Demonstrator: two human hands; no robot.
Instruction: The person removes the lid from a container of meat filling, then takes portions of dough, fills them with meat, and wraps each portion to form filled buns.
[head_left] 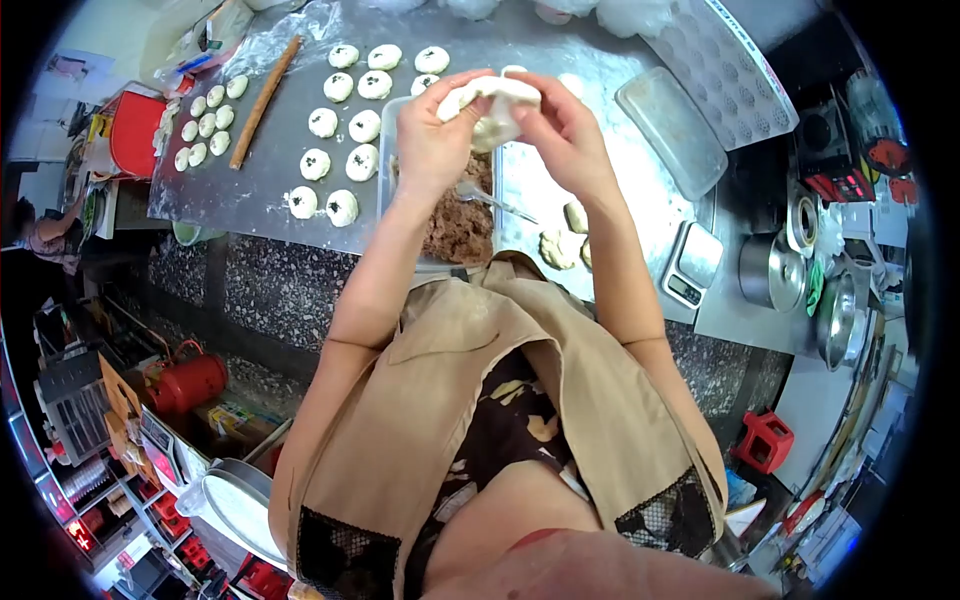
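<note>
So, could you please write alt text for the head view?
A person's left hand and right hand hold white dough above a metal table. Nearby are a tub of brown mixture and a metal utensil; dark-topped dough rounds and a rolling pin lie left, a scale right.

Both hands (437, 132) (565, 130) close together, seemingly curled

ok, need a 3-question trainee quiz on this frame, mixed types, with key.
1. What do the left hand and right hand hold between them?
2. True or false: the rolling pin lies between two groups of buns.
3. Fill in: in the picture, the scale stands to the ____ of the tub of brown filling.

Key: 1. dough; 2. true; 3. right.
</note>
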